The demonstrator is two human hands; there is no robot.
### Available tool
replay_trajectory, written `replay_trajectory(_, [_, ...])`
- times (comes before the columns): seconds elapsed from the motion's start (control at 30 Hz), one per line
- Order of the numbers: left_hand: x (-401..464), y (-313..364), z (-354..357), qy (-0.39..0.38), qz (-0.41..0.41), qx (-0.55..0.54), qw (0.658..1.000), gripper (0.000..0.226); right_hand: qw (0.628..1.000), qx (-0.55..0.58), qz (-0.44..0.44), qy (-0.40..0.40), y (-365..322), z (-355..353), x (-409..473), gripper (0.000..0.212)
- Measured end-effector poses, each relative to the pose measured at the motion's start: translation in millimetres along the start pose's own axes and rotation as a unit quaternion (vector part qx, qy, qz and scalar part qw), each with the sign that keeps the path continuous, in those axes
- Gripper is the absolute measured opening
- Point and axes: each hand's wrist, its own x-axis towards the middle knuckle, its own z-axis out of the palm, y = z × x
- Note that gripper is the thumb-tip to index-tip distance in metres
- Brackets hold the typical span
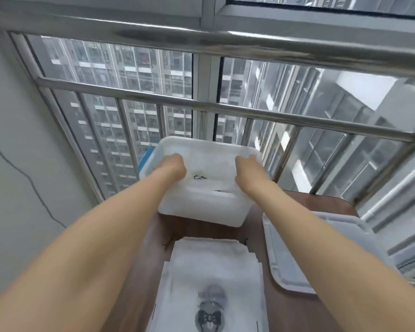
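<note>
A translucent white plastic bin [201, 212] stands at the far end of a dark wooden table [285, 315], next to the window railing. Both my arms reach into it. My left hand [171, 165] is at the bin's left side and my right hand [249, 167] at its right side, fingers bent down inside onto white contents with a small black mark [199, 177]. The fingertips are hidden, so what they hold is unclear. A stack of white folded bags [211, 279] with a dark printed logo lies near me on the table.
A white bin lid [295, 259] lies flat on the table at the right. A steel railing [225, 106] and tall windows stand just behind the bin. A pale wall [22, 164] with a thin cable closes off the left.
</note>
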Motion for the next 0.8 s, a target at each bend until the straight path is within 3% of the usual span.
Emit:
replay_trajectory(0.13, [5.8,8.5,5.0,-0.081,-0.002,0.072,0.994,0.029,0.996,-0.079,-0.006,-0.048,-0.8,5.3,14.8,0.008])
replay_trajectory(0.23, [6.0,12.3,6.4,-0.118,-0.011,0.124,0.985,0.036,0.991,-0.081,0.012,-0.101,-3.5,12.9,26.4,0.033])
replay_trajectory(0.47, [18.1,8.4,12.6,-0.120,-0.001,0.167,0.979,0.033,0.983,-0.037,0.046,-0.176,-11.2,30.9,39.9,0.030])
replay_trajectory(0.6, [19.9,8.7,13.4,-0.090,0.029,0.129,0.987,0.025,0.990,-0.021,0.042,-0.132,-14.6,31.8,40.4,0.013])
replay_trajectory(0.67, [16.3,12.3,9.7,-0.089,0.046,0.090,0.991,0.008,0.995,-0.018,0.028,-0.099,-17.3,26.5,38.1,0.014])
replay_trajectory(0.73, [10.6,16.0,6.1,-0.064,0.053,0.049,0.995,0.008,0.998,-0.009,0.010,-0.063,-17.1,21.0,33.9,0.025])
replay_trajectory(0.8, [0.6,21.0,2.2,-0.013,0.061,0.013,0.998,0.011,0.999,0.012,-0.003,-0.035,-16.2,14.8,26.0,0.014])
